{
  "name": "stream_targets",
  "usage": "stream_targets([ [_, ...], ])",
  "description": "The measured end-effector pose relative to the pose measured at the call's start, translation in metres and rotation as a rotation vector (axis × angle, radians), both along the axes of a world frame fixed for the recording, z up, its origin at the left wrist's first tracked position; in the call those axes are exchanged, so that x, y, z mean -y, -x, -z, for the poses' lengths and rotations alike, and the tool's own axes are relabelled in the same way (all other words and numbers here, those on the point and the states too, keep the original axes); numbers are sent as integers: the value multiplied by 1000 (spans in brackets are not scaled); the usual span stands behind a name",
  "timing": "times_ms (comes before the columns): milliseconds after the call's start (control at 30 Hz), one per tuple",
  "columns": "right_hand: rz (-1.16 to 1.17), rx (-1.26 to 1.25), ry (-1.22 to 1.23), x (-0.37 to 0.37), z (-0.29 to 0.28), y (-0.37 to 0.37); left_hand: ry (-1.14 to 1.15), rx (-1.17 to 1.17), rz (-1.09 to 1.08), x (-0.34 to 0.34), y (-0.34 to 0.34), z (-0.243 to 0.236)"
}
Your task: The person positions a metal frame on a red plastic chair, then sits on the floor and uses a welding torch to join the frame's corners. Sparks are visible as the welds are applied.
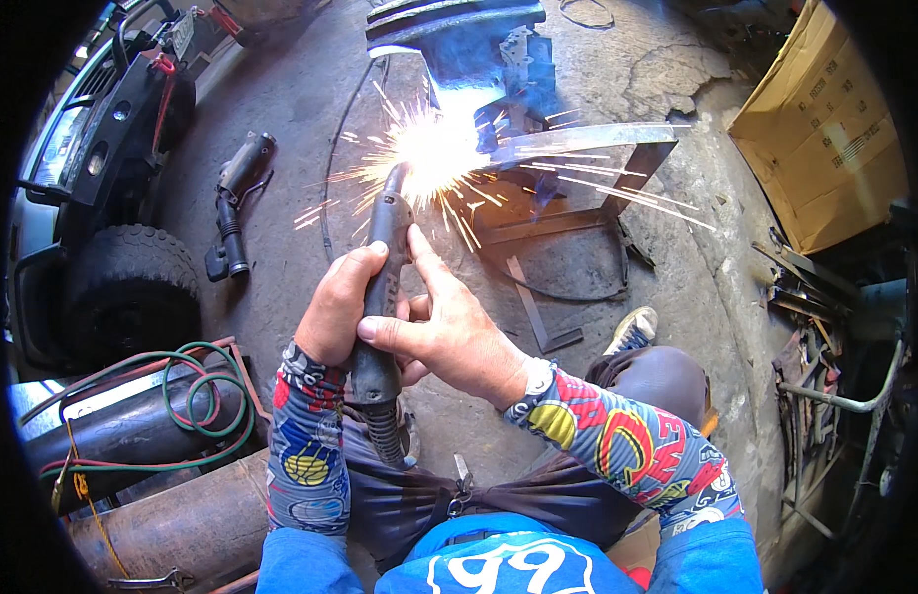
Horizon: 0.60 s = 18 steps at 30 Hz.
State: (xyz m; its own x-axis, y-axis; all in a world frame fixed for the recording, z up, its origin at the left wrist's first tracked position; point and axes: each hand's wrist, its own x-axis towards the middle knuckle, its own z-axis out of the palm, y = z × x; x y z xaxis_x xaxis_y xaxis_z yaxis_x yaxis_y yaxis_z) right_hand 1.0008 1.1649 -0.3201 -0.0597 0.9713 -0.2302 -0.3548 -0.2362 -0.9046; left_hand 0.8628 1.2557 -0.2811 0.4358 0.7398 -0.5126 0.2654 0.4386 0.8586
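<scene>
Both my hands grip a black welding gun (pixel 388 220), its cable sleeve trailing down toward my lap. My left hand (pixel 332 305) is wrapped round the handle from the left side. From the right, my right hand (pixel 467 327) holds it too, index finger stretched up along the body and thumb across the handle. Beyond the gun's tip a white arc throws orange sparks, and its glare hides the tip and the joint. To the right of the arc runs a flat, curved metal bar (pixel 578 142), above a rusty metal frame (pixel 632 178). Bluish smoke hangs over the metal stand behind.
An L-shaped square (pixel 526 302) lies on the concrete floor. At left are a black ribbed tube (pixel 243 168), a vehicle's front tyre (pixel 132 287) and gas cylinders (pixel 182 505) with coiled hoses (pixel 197 396). Cardboard (pixel 825 129) and a metal rack (pixel 855 401) stand at right.
</scene>
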Motion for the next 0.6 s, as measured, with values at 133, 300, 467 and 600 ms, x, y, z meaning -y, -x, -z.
stream_targets([
  [133, -39, 7, 28, 0, 3, 0, 64, 34, 48, -2, 1, 3],
  [300, -12, 75, -11, 0, 4, -1, 34, -14, 24, -4, 2, 4],
  [467, 28, 43, 6, -1, 2, 0, -10, -26, 75, -5, 1, 1],
  [600, -13, 34, 49, -1, 2, -2, -35, -55, 55, -3, 0, 0],
])
